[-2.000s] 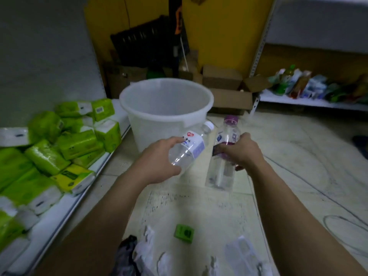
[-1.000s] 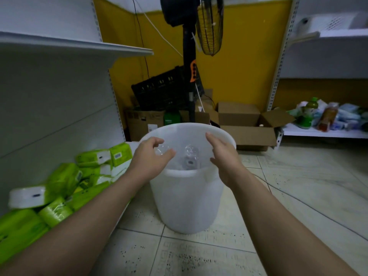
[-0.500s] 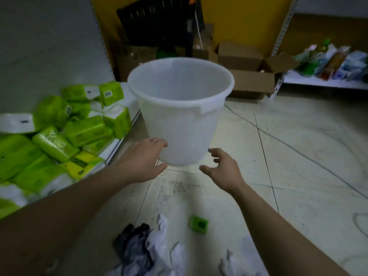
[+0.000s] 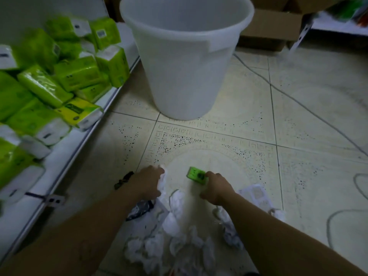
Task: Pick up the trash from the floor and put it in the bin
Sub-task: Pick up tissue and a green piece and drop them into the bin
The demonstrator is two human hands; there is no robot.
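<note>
Both hands were down on the floor (image 4: 249, 120), well short of the white bin (image 4: 185, 62). Left hand (image 4: 148, 182) had its grip closed on crumpled white tissue (image 4: 163, 183); right hand (image 4: 216, 188) had its grip clamped on the small green box (image 4: 196, 174). More white tissue scraps (image 4: 179, 248) lay loose between the forearms.

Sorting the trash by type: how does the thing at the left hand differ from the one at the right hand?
The left hand grips crumpled white tissue, soft and shapeless; the right hand closes on a small green box, rigid and flat-sided. The tissue joins a larger pile; the box lies alone. Both sit on the floor.
</note>
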